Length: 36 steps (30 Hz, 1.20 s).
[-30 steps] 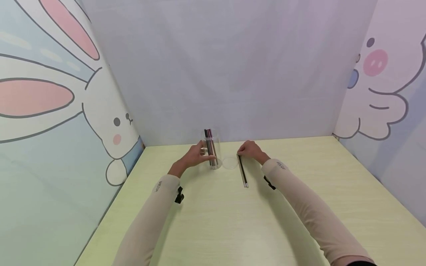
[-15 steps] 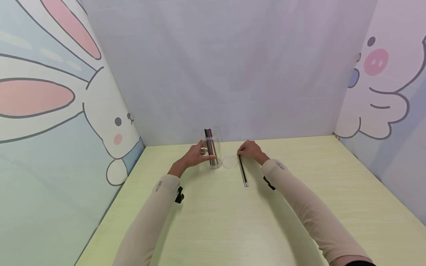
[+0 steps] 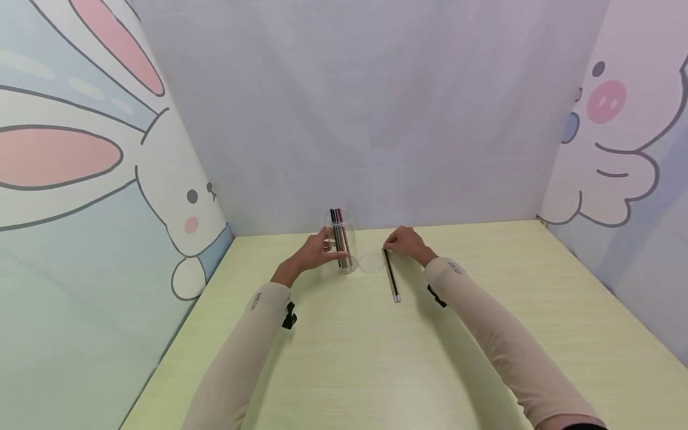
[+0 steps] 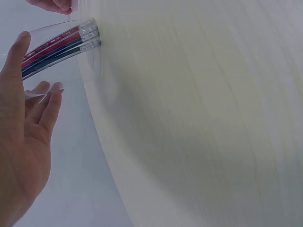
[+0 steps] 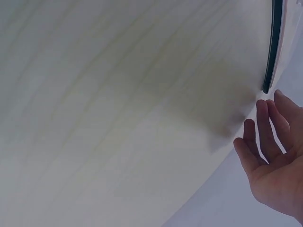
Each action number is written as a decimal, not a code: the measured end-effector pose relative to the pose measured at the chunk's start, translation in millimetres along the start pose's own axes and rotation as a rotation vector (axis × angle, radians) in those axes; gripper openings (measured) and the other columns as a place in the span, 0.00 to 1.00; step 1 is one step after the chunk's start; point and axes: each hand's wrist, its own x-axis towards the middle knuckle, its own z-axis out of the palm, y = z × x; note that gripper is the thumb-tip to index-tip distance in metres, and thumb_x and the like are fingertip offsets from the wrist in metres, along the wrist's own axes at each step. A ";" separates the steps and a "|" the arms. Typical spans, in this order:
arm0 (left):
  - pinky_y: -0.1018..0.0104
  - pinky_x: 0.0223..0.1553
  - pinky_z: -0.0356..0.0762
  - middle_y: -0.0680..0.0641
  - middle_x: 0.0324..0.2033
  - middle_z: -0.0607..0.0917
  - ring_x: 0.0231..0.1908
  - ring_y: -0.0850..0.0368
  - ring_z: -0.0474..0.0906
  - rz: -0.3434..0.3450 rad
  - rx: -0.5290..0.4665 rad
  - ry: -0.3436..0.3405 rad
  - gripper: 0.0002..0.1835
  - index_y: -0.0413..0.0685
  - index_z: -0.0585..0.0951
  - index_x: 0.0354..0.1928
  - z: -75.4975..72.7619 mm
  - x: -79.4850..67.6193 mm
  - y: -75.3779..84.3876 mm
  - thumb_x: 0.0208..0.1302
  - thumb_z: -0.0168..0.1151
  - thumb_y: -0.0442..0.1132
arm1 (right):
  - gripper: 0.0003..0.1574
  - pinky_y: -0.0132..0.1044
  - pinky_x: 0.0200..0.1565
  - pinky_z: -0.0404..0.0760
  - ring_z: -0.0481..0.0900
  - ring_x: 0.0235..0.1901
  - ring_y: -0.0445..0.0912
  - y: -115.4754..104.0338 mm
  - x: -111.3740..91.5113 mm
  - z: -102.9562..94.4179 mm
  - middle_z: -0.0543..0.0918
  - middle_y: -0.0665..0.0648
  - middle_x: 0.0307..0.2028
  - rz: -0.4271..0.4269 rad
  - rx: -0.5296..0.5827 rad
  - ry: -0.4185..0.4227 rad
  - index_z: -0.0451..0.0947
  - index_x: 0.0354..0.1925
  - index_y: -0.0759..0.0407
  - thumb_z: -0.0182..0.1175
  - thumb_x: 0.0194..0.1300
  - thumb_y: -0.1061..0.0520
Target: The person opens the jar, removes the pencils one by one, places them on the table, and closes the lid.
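In the head view my left hand (image 3: pixel 314 252) holds a clear, upright cylindrical container (image 3: pixel 352 236), thumb across its near side and fingers behind. Several pencils (image 4: pixel 57 45), red and dark with silvery lower ends, lean together inside it. My right hand (image 3: pixel 407 243) is at the far end of a dark pencil (image 3: pixel 392 276) lying on the table, a paler one close alongside. In the right wrist view its loosely bent fingertips (image 5: pixel 262 105) are right at the tip of the dark pencil (image 5: pixel 273 52). A clear round disc (image 3: pixel 372 263) lies between container and pencils.
The pale wood-grain table (image 3: pixel 344 358) ends at a plain grey backdrop (image 3: pixel 365 119) just behind the container. Printed side panels (image 3: pixel 177 209) with cartoon animals stand left and right. Black straps (image 3: pixel 289 316) sit around both sleeved wrists.
The two pencils on the table shift slightly, their near ends drawing closer together under the right hand. The left hand and container stay put.
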 end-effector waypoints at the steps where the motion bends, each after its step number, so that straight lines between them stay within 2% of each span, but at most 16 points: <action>1: 0.48 0.66 0.77 0.35 0.65 0.75 0.68 0.37 0.74 0.001 -0.001 -0.001 0.35 0.41 0.67 0.63 0.0 -0.1 0.1 0.65 0.75 0.50 | 0.12 0.48 0.49 0.85 0.87 0.46 0.53 1.1 0.6 -0.6 0.91 0.59 0.45 0.005 0.001 -0.003 0.91 0.46 0.60 0.68 0.71 0.54; 9: 0.49 0.67 0.76 0.35 0.67 0.73 0.68 0.37 0.73 -0.014 -0.004 -0.011 0.37 0.40 0.66 0.65 -1.1 -0.2 0.5 0.66 0.74 0.51 | 0.13 0.51 0.48 0.85 0.87 0.40 0.52 -2.0 1.4 -8.8 0.91 0.60 0.45 -0.026 -0.015 0.010 0.91 0.46 0.62 0.68 0.71 0.55; 14: 0.50 0.67 0.76 0.35 0.66 0.73 0.68 0.37 0.73 -0.010 -0.016 -0.019 0.36 0.41 0.66 0.65 -1.8 -0.6 0.5 0.66 0.75 0.50 | 0.14 0.50 0.46 0.87 0.88 0.44 0.55 -9.2 0.7 -16.0 0.90 0.62 0.47 -0.028 -0.010 0.023 0.90 0.48 0.63 0.67 0.72 0.55; 25: 0.49 0.67 0.77 0.35 0.66 0.74 0.68 0.37 0.73 -0.003 -0.013 -0.020 0.36 0.41 0.66 0.64 -2.8 1.3 -0.3 0.65 0.75 0.50 | 0.16 0.53 0.50 0.87 0.88 0.47 0.58 -30.4 3.3 -40.5 0.89 0.65 0.48 -0.083 0.029 0.038 0.88 0.51 0.68 0.66 0.73 0.57; 32: 0.48 0.66 0.78 0.35 0.65 0.75 0.68 0.37 0.73 -0.010 -0.021 -0.024 0.35 0.42 0.66 0.63 -1.8 0.8 -2.1 0.66 0.75 0.50 | 0.16 0.55 0.55 0.85 0.88 0.47 0.59 -43.4 4.1 -50.7 0.89 0.65 0.48 -0.148 0.013 0.067 0.87 0.51 0.70 0.67 0.72 0.59; 36: 0.48 0.66 0.78 0.35 0.65 0.74 0.68 0.37 0.73 -0.015 -0.029 -0.025 0.35 0.42 0.66 0.63 -1.3 1.3 -1.7 0.66 0.74 0.50 | 0.16 0.59 0.62 0.79 0.87 0.48 0.60 -53.3 4.3 -60.0 0.89 0.66 0.48 -0.171 0.011 0.069 0.86 0.52 0.71 0.67 0.72 0.60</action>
